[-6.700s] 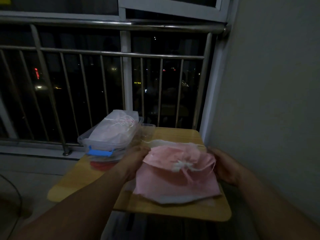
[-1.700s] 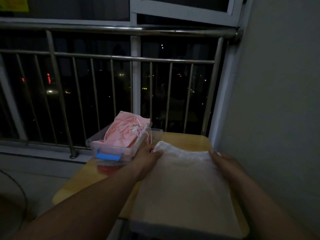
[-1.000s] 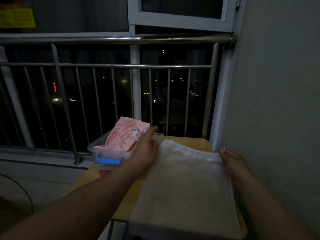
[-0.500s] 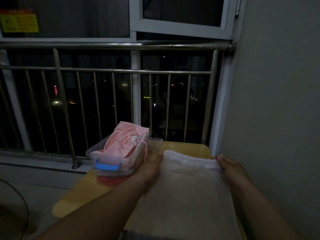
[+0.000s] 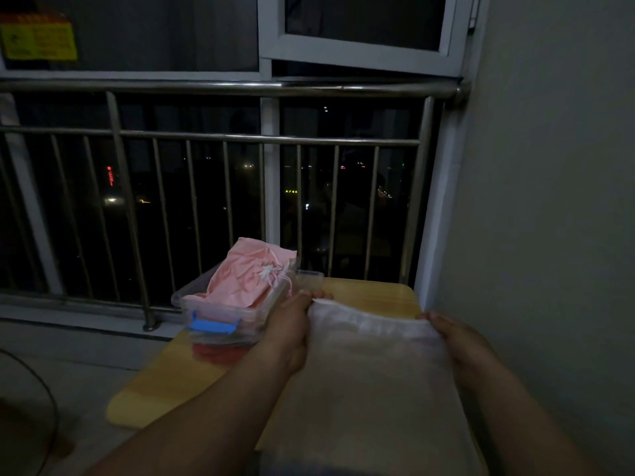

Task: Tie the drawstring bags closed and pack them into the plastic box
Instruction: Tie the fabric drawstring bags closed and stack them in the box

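Pinching the white bag (image 5: 371, 372) by its top corners, the left hand (image 5: 292, 326) and right hand (image 5: 458, 340) should probably draw its cords evenly outward, gathering the mouth tight before knotting.

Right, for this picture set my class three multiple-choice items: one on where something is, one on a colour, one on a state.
1. Where does the pink bag lie?
A) on the floor
B) in the plastic box
C) on a chair

2. What colour is the box's latch?
A) blue
B) green
C) yellow

3. How is the white bag held?
A) by neither hand
B) by one hand alone
C) by both hands at its top edge

Answers:
1 B, it sits heaped in the box, above its rim.
2 A, the clip on the near wall is blue.
3 C, the left hand and the right hand each grip a top corner.
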Available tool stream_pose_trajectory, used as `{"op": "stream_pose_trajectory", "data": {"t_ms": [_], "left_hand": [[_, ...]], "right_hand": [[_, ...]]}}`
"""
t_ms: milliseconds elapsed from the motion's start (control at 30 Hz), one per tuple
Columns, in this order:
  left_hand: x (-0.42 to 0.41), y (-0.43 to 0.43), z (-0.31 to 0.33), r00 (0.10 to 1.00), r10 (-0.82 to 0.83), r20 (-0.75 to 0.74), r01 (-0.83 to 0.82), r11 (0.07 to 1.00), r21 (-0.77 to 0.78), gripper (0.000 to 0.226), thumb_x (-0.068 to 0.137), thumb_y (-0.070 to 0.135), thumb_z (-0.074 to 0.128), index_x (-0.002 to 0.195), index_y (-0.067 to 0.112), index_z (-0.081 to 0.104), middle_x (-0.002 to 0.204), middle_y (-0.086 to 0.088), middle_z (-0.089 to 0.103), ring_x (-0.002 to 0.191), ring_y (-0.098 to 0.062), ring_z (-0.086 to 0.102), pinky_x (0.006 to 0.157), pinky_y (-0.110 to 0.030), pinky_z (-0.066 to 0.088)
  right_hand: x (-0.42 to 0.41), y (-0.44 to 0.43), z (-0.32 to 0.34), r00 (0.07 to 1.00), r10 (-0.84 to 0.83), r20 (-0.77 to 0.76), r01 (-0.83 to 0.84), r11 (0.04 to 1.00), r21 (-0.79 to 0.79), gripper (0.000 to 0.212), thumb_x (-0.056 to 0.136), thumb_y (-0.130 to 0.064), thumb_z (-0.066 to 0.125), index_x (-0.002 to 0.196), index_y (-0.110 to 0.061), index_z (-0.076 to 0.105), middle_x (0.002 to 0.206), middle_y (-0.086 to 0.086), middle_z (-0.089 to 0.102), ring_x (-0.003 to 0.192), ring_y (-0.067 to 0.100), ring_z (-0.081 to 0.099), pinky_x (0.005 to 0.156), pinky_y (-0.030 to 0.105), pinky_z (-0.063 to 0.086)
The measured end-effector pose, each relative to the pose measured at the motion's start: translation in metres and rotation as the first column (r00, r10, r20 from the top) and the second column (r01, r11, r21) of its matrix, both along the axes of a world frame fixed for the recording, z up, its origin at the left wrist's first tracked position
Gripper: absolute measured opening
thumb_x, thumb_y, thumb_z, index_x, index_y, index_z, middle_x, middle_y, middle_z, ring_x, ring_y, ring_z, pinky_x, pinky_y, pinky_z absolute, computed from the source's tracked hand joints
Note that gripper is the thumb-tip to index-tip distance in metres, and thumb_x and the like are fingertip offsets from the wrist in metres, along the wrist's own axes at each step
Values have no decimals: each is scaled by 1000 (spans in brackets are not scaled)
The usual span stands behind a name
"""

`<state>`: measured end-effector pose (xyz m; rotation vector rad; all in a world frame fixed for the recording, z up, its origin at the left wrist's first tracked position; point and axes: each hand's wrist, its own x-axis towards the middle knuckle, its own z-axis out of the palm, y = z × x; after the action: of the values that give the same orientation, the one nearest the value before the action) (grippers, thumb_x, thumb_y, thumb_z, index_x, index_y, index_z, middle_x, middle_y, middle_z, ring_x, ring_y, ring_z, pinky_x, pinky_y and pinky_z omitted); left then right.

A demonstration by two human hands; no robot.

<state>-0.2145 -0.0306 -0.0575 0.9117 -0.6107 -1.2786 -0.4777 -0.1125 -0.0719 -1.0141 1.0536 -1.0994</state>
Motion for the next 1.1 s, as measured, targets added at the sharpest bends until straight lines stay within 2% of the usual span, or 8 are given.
{"op": "stream_pose_trajectory", "data": {"t_ms": [267, 367, 467, 600, 667, 767, 967, 1100], "left_hand": [[8, 40, -3, 996, 84, -32, -85, 996, -24, 45, 106, 22, 44, 61, 16, 47, 70, -4, 60, 72, -20, 59, 78, -36, 51], [14, 54, 7, 974, 215, 71, -215, 977, -11, 34, 101, 8, 35, 67, 16, 36, 50, -2, 52, 61, -24, 61, 55, -30, 53], [24, 70, 7, 956, 286, 70, -284, 958, -39, 34, 99, 9, 37, 66, 18, 36, 54, 0, 32, 44, -17, 42, 66, -38, 54], [36, 86, 13, 943, 285, 172, -281, 958, -50, 29, 96, 11, 39, 69, 21, 36, 56, 3, 29, 44, -11, 24, 43, -25, 25], [42, 88, 18, 809, 318, 495, -308, 946, -103, 27, 94, 15, 38, 68, 21, 36, 55, 1, 33, 43, -13, 30, 39, -24, 27], [50, 94, 19, 283, 260, 923, -223, 954, -200, 32, 98, 30, 41, 78, 13, 59, 74, -8, 58, 67, -22, 55, 67, -37, 51], [48, 117, 15, 105, 111, 988, -43, 993, -107, 29, 108, 31, 45, 124, 14, 61, 93, 1, 65, 83, -15, 61, 69, -30, 47], [50, 127, 17, -87, 73, 994, -59, 995, -78, 28, 108, 32, 44, 130, 22, 58, 103, -1, 63, 86, -14, 59, 70, -29, 43]], "right_hand": [[-1, 7, 8, 965, -9, 263, -65, 961, 270, 26, 106, -32, 45, 97, -12, 58, 107, 15, 69, 92, 33, 64, 74, 45, 49], [4, 16, 18, 946, -28, 323, -67, 958, 280, 32, 106, -27, 42, 77, -14, 48, 87, 11, 61, 83, 31, 68, 73, 45, 47], [5, 30, 24, 925, -51, 377, -49, 967, 250, 37, 103, -21, 40, 66, -16, 37, 72, 6, 44, 67, 23, 55, 68, 39, 45], [4, 46, 36, 875, -117, 469, 4, 972, 234, 38, 100, -15, 41, 64, -20, 30, 48, -3, 28, 41, 11, 31, 55, 29, 47], [3, 54, 42, 886, -106, 451, -2, 972, 234, 34, 94, -14, 43, 65, -23, 27, 44, -6, 25, 33, 9, 25, 35, 18, 30], [4, 66, 48, 980, -82, 179, 61, 991, 122, 34, 95, -17, 41, 64, -24, 30, 48, -6, 22, 33, 10, 19, 32, 17, 16], [14, 88, 61, 744, -224, -630, -64, 914, -401, 37, 102, -13, 43, 65, -19, 44, 64, 0, 42, 56, 14, 39, 57, 33, 35], [10, 88, 61, 690, -284, -665, -86, 881, -466, 38, 104, -19, 46, 67, -16, 48, 67, 1, 48, 60, 14, 43, 58, 25, 37]]}}
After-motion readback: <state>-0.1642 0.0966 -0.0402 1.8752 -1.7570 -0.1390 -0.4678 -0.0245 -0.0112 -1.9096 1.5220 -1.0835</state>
